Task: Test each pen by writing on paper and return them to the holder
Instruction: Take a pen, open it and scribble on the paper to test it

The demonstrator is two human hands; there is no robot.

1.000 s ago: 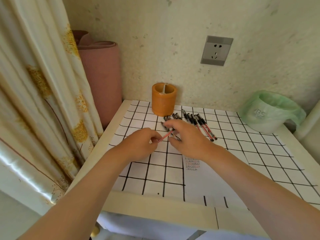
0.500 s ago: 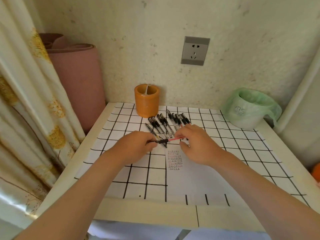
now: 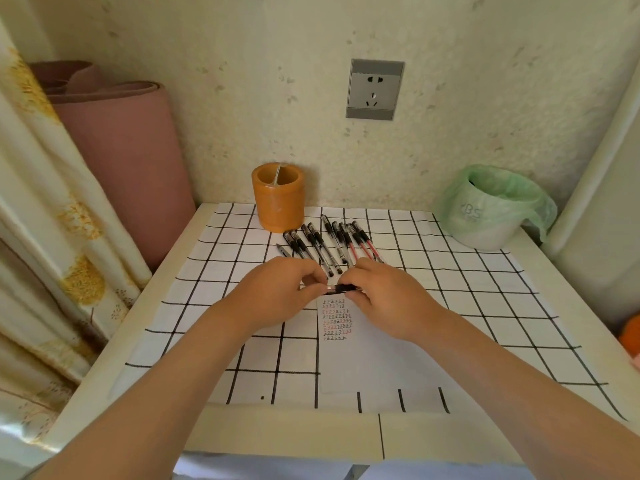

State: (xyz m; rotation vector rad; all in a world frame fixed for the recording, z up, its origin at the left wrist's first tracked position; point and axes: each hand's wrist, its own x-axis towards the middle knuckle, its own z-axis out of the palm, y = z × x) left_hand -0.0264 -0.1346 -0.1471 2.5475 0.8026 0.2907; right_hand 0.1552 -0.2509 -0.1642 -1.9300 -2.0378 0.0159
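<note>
Uncapping a pen over the test sheet

Both hands meet above the paper (image 3: 363, 355): the left hand (image 3: 277, 292) and right hand (image 3: 388, 296) have their fingers clamped on either end of one pen (image 3: 341, 289), held level just over the rows of scribbles. By my judgement the cap is coming off, so next comes a short stroke below those marks. The other pens (image 3: 329, 247) lie fanned on the desk (image 3: 242, 434) beside the orange holder (image 3: 278, 199), which looks empty.
</note>
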